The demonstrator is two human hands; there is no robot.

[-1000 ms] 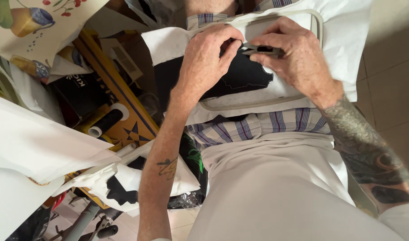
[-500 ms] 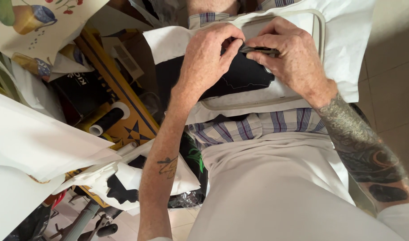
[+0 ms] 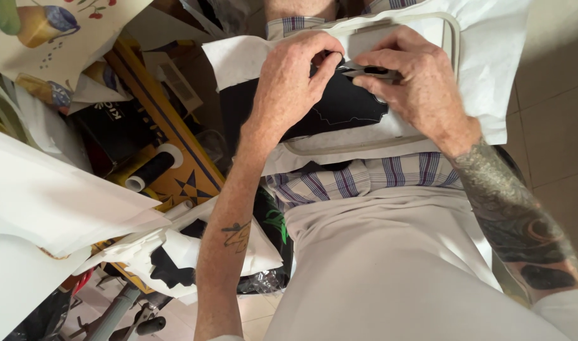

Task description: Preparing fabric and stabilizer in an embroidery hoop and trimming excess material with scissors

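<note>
A pale embroidery hoop (image 3: 454,44) rests on my lap, holding white backing fabric (image 3: 491,76) with a black fabric piece (image 3: 346,104) on it. My left hand (image 3: 289,82) pinches the upper edge of the black piece, its fingers curled. My right hand (image 3: 421,82) grips small dark scissors (image 3: 371,71), their tip meeting the black fabric right beside my left fingers. Both hands nearly touch above the hoop. My forearms carry tattoos.
To the left stands a yellow box (image 3: 175,158) holding a black thread spool (image 3: 151,169). White sheets (image 3: 55,202) and a scrap with a black cut-out (image 3: 169,268) lie lower left. A fruit-patterned cloth (image 3: 43,31) sits upper left. Tiled floor (image 3: 554,126) runs on the right.
The hands stay on the hoop; my right hand has shifted the scissors slightly along the black fabric's edge. Little else differs.
</note>
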